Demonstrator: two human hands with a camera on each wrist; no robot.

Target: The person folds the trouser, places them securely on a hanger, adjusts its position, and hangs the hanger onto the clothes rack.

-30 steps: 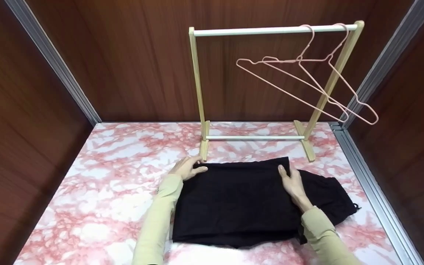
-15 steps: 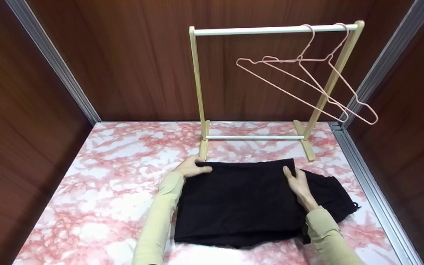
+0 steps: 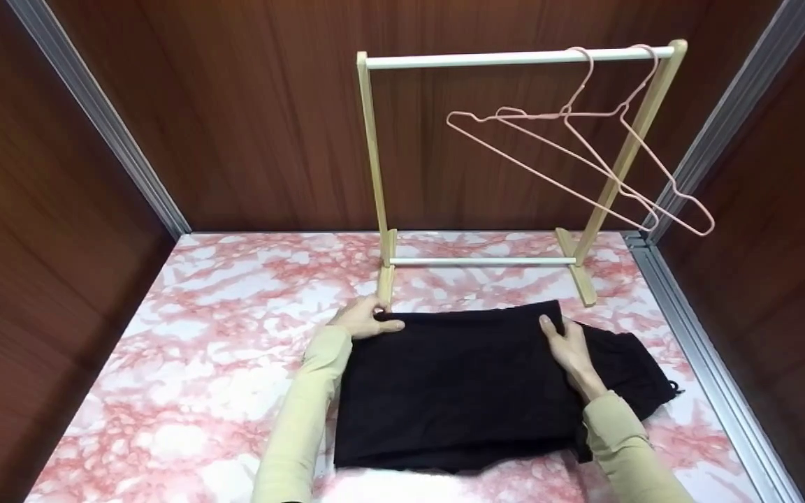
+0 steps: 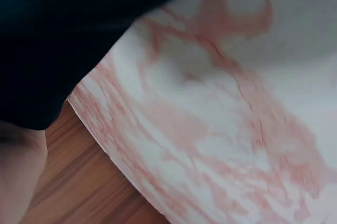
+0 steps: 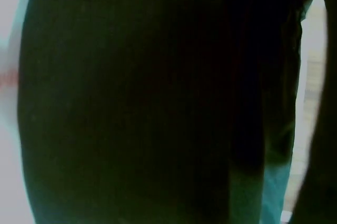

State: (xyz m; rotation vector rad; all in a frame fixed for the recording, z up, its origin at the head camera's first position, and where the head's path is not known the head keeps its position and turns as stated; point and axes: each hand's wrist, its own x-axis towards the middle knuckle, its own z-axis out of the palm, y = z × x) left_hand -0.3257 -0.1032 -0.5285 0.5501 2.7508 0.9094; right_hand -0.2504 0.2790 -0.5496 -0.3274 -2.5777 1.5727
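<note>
Black trousers (image 3: 458, 391) lie folded over on the table, and a narrower end with a small cord (image 3: 675, 388) sticks out at the right. My left hand (image 3: 360, 318) pinches their far left corner, thumb on top and fingers beneath the cloth. At the far right corner of the folded layer, my right hand (image 3: 570, 349) grips the edge with its thumb on top; the other fingers are partly hidden. Dark cloth (image 4: 63, 40) fills the upper left of the left wrist view. The right wrist view is mostly covered by the same black fabric (image 5: 131, 98).
Behind the trousers stands a wooden rack (image 3: 376, 168) with a white top bar (image 3: 472, 60). Two pink hangers (image 3: 535, 171) hang at its right end. Brown panels and metal rails (image 3: 713, 377) border the marbled pink-and-white table (image 3: 221, 349).
Both hands and the upper folded layer have shifted slightly to the right. The left hand's fingers have closed on the corner. The rack and hangers stay put.
</note>
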